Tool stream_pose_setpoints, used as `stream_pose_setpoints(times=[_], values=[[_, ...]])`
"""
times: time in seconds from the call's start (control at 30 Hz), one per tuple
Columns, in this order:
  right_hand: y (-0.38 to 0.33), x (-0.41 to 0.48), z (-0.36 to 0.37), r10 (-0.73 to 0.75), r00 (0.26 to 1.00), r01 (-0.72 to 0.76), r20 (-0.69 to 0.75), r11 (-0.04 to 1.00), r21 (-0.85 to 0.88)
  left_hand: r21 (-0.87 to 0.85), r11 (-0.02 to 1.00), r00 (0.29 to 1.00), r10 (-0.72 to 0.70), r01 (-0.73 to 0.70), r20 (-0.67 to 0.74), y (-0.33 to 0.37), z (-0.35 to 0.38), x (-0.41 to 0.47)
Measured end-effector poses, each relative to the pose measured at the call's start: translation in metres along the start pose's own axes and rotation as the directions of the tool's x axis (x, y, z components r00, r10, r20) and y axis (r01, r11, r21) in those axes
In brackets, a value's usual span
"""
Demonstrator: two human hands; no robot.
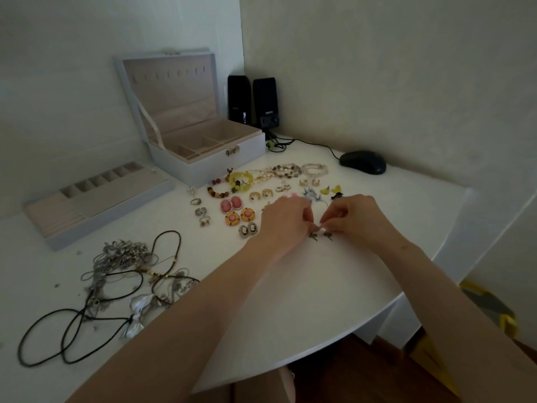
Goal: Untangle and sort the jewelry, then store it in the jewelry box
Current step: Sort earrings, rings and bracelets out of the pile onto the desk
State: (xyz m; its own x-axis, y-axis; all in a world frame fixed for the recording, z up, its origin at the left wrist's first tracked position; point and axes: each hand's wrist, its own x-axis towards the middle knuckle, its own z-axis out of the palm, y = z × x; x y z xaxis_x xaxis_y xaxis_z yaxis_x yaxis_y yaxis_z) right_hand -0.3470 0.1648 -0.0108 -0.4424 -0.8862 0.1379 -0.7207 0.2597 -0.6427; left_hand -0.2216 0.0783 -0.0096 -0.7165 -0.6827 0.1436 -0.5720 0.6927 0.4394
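On the white table, my left hand [286, 218] and my right hand [353, 218] meet fingertip to fingertip, each pinching a small dark dangling earring [321, 235]. Sorted pieces lie just beyond: pink and orange round earrings [236, 210], rings [200, 210], gold ear cuffs [261, 194] and a row of beaded bracelets [279, 171]. A tangle of necklaces and black cords [122, 274] lies at the left front. The white jewelry box [203, 164] stands open at the back, and its lift-out tray [96, 199] sits to the left of it.
Two black speakers [252, 101] stand in the corner behind the box, with cables [279, 144] trailing to a black mouse [363, 162] at the right. The table's curved edge [348, 335] runs close on the right front.
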Motion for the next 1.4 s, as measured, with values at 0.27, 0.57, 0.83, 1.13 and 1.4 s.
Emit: stream_pose_setpoints(times=[0.27,0.57,0.83,1.13,1.4], values=[[0.006,0.004,0.002,-0.015,1.0,0.016,0.005,1.0,-0.02,0.011,0.998,0.999,0.054,-0.054,-0.001,-0.008,-0.003,0.001],[0.002,0.016,0.018,-0.043,0.995,0.04,-0.095,0.999,-0.037,0.116,0.991,0.995,0.075,-0.067,-0.066,-0.008,0.001,0.008],[-0.006,0.01,0.023,-0.038,0.984,0.034,-0.172,0.999,-0.029,0.129,0.99,0.99,0.077,-0.061,-0.121,-0.017,-0.008,0.002],[-0.076,-0.033,0.053,-0.218,0.976,0.219,-0.026,0.975,0.027,-0.042,0.998,0.993,0.06,-0.055,0.101,-0.066,-0.076,-0.073],[-0.147,-0.025,0.11,-0.389,0.918,0.384,0.08,0.92,0.073,-0.075,0.985,0.988,-0.155,0.153,-0.014,-0.145,-0.127,-0.122]])
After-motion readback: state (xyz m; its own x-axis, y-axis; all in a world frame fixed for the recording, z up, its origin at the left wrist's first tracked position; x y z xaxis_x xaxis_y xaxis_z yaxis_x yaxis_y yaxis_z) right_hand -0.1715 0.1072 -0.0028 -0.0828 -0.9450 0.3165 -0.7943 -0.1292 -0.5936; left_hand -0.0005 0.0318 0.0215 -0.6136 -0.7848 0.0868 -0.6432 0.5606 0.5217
